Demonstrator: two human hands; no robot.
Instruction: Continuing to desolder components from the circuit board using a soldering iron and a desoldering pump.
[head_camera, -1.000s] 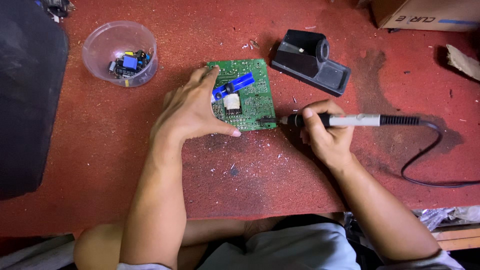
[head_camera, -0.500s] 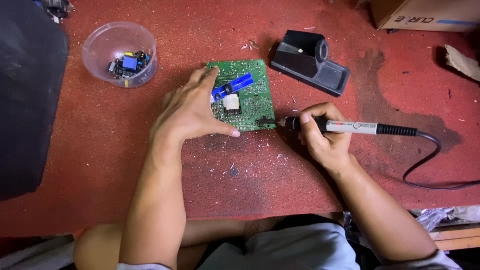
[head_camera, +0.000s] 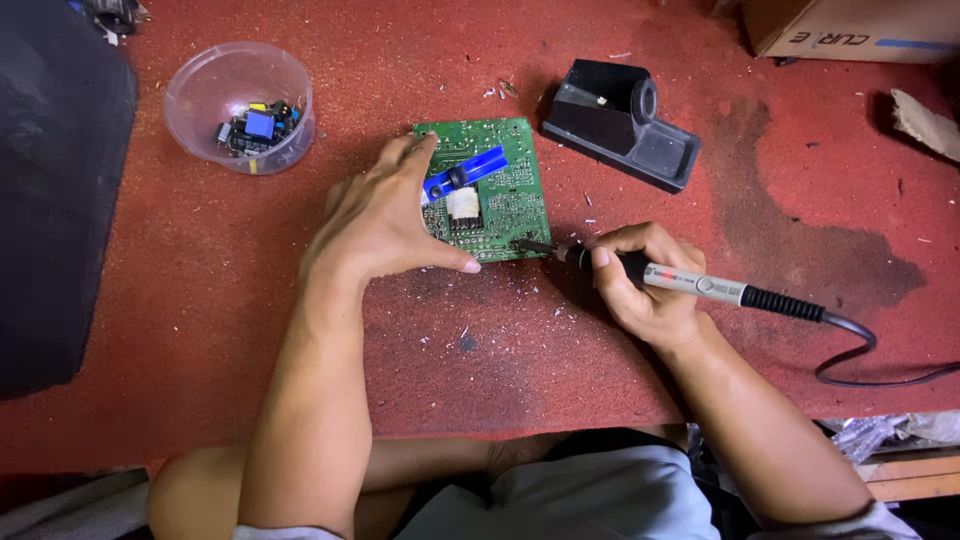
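Red matting (head_camera: 200, 300), worn and littered with small scraps, covers the work surface, and a green circuit board (head_camera: 510, 200) lies on it just above the middle of the frame. The person's left hand (head_camera: 385, 215) lies flat over the board's left part, fingers spread and thumb stretched along its lower edge, apparently pressing it down so it cannot slide. The right hand (head_camera: 640, 285) is wrapped around a soldering iron (head_camera: 690, 282), gripped pen-fashion near the front so the tip can be steered finely; that dark tip meets the board's lower right corner. A cable trails from the iron's handle toward the right edge of the frame. On the board, a blue cylindrical part (head_camera: 470, 170) lies at a slant, with a pale wound component (head_camera: 463, 205) just below it, and rows of tiny solder points show on the bare green. A black iron stand (head_camera: 625, 125) sits just upper right of the board, within easy reach. At upper left, a clear plastic bowl (head_camera: 240, 105) holds loose small electronic parts, well apart from the hands
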